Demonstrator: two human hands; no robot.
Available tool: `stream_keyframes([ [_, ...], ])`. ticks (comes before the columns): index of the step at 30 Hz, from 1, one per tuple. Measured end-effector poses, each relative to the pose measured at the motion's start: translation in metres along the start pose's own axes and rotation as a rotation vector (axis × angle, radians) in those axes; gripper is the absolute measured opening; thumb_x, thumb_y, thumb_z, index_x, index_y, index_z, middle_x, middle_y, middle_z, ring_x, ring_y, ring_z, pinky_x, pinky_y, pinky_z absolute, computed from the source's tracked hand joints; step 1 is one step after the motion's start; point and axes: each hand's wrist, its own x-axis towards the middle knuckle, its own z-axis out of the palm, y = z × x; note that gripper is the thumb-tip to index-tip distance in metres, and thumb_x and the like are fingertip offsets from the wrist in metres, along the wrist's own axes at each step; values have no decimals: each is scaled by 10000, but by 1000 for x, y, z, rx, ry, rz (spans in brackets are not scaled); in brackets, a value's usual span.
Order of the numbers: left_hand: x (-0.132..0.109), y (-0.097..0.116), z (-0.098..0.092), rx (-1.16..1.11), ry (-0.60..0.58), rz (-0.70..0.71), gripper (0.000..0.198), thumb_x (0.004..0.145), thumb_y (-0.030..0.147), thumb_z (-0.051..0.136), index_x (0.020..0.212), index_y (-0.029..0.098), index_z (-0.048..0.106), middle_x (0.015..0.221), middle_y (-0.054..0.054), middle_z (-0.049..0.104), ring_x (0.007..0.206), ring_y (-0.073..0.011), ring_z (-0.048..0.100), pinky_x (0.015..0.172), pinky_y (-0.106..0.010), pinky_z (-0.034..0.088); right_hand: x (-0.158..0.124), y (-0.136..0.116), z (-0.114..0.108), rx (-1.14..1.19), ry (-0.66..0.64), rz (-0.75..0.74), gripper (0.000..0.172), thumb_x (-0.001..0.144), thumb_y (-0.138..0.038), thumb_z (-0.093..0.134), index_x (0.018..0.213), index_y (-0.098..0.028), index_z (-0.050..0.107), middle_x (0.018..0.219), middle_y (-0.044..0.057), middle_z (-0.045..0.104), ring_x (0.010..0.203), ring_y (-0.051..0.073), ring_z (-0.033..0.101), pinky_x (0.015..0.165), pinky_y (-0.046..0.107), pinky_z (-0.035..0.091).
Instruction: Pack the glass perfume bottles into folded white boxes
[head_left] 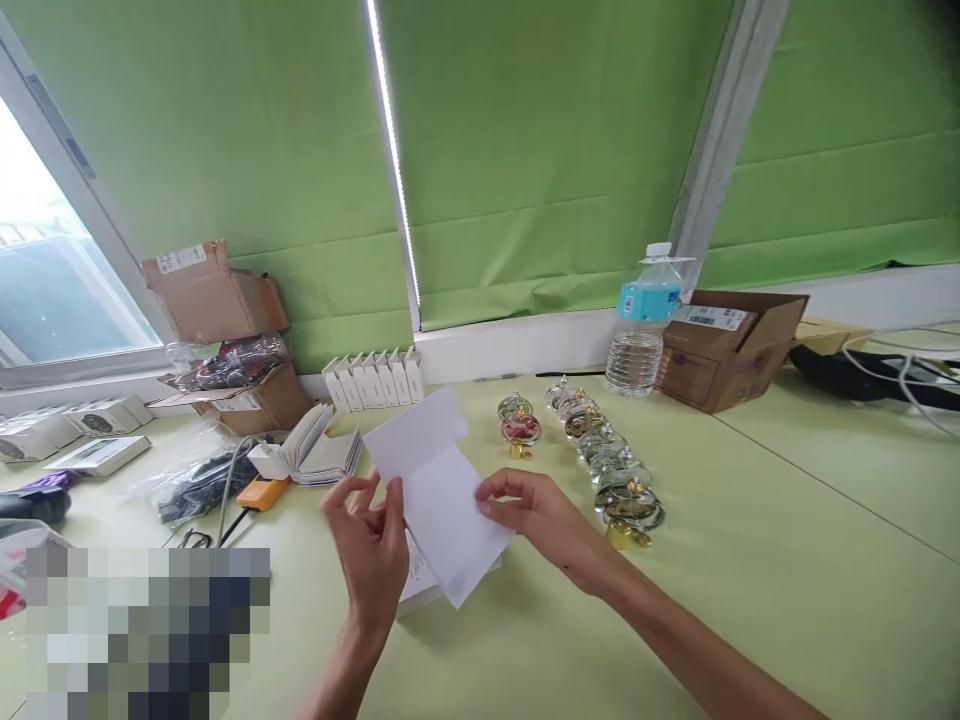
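A creased white sheet of paper is held up at the middle of the table, its upper part bent at a fold. My right hand pinches its right edge between thumb and fingers. On the opposite side, the curled fingers and thumb of my left hand grip the left edge. Under the paper lies a flat white box with small print, mostly covered. Beyond my right hand stand several round glass bottles in a row, with a gold cap at the near end. A shorter group includes a pink bottle.
Several small white boxes line the back edge. Left of my hands are a stack of folded white papers, an orange device and cardboard boxes. A water bottle and an open carton stand at the back right.
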Motion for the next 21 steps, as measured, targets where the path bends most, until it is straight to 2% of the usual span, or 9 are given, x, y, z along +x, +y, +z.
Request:
stream_keyframes([
  [1,2,-1,-1,26,-37,-8,265,872,430,624,999,259,468,740,44,620,406,-50,458,418,-178,358,2,2,-2,51,-18,31,256,803,-434,676,914,-209,728,952,72,736,905,263,671,733,336,523],
  [3,7,-2,-2,20,-153,-65,230,861,439,628,929,229,564,731,22,621,531,-90,552,501,-198,445,6,4,-6,73,31,34,272,784,-418,693,919,-187,741,950,76,746,874,247,674,753,333,516],
  [6,14,-1,-2,-119,-351,-261,358,810,440,690,1083,219,619,989,-47,684,835,-182,670,672,-270,551,10,7,-11,30,120,17,308,790,-431,693,963,-186,760,1003,83,749,911,254,672,779,342,517],
  [8,18,-2,-1,-218,-453,-398,448,791,412,718,1185,233,602,1197,-81,649,952,-218,673,701,-300,570,10,6,-12,12,104,22,355,803,-468,689,1010,-188,761,995,84,751,909,264,673,771,357,532],
  [10,26,-7,0,-285,-486,-490,479,756,333,749,1202,230,610,1269,-97,626,983,-229,671,706,-305,572,7,2,-11,35,58,8,430,833,-515,658,1110,-195,734,999,83,746,924,270,675,775,376,555],
  [13,49,-20,-1,-298,-446,-529,494,674,202,770,1155,192,652,1240,-121,646,933,-219,682,693,-283,559,3,-5,-9,123,40,-47,515,891,-555,585,1280,-221,633,1149,93,697,1002,265,669,809,395,587],
  [16,84,-34,-10,-277,-341,-485,515,667,169,749,1169,203,643,1192,-98,651,901,-176,670,690,-241,535,5,-3,-12,142,88,-75,532,898,-584,565,1281,-218,617,1286,125,618,1015,264,669,803,404,609],
  [21,125,-56,-38,-228,-166,-458,466,670,155,710,1129,140,631,870,-40,627,676,-111,620,603,-224,496,13,10,-19,53,99,-88,524,886,-612,562,1182,-192,667,1204,131,650,987,268,673,767,397,621],
])
